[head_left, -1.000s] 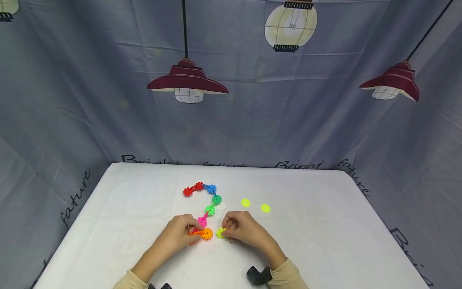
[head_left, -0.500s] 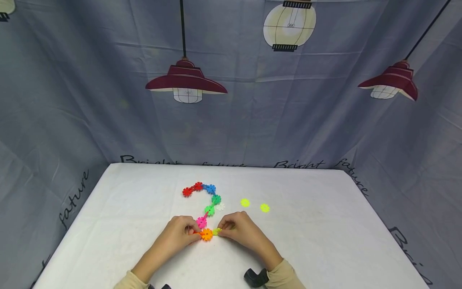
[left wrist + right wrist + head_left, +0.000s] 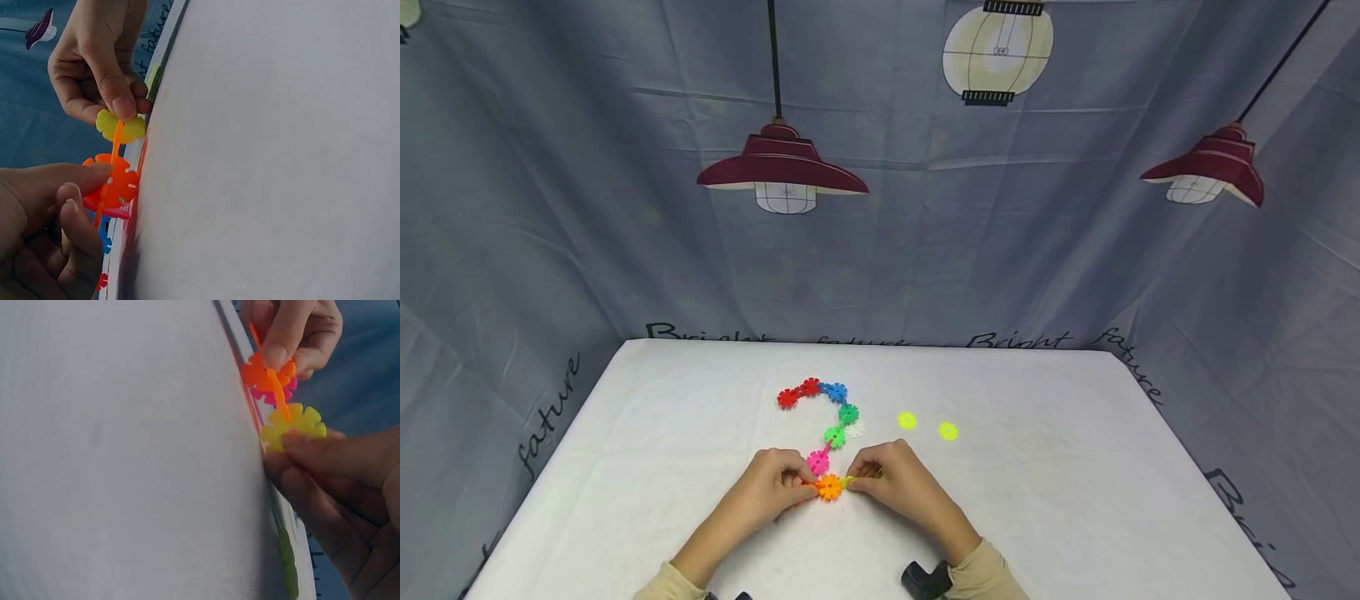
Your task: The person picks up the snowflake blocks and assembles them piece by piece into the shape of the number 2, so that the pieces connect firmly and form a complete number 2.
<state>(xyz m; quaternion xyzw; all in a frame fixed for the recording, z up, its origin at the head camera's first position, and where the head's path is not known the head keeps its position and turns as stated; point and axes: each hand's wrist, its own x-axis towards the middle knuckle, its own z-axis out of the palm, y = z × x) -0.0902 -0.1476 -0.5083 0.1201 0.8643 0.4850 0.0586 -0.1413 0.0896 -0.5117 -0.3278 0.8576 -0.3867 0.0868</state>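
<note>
My left hand pinches an orange snowflake disc between thumb and fingers, at the near end of a chain of slotted plastic discs. A second orange disc, edge-on in both wrist views, meets a yellow snowflake disc. Thumb and fingers of my right hand pinch that yellow disc, its edge right at the orange one's slots. From the orange discs the chain curves away through pink, green, blue and red discs.
Two loose yellow discs lie right of the chain on the white table. A whitish disc lies beside the green ones. A grey-blue printed curtain surrounds the table's back and sides.
My right hand has moved left, bringing the yellow disc from beside the orange disc up against it. My left hand keeps its grip in nearly the same spot.
</note>
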